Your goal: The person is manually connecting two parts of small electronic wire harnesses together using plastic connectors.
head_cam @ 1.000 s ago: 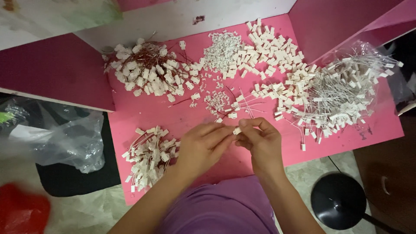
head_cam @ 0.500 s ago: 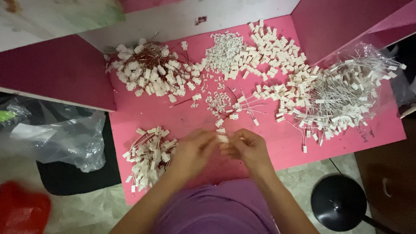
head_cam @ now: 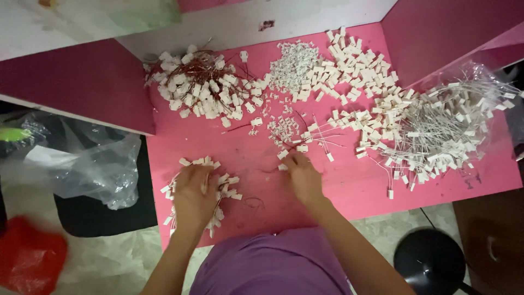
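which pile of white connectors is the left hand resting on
The small pile at the near left of the pink table, under the left hand. The other piles lie farther back, out of that hand's reach; the right hand is by the scattered middle pieces.

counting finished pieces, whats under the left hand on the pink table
The left hand lies on a small pile of white plastic connectors with reddish wires, which shows around it. The pieces directly beneath the palm are covered.

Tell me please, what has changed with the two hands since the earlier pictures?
The hands parted. The left hand moved left and down onto the small heap of wired white parts near the table's front edge. The right hand reached forward to a loose white piece at mid-table. The big heaps and the plastic bag stayed where they were.
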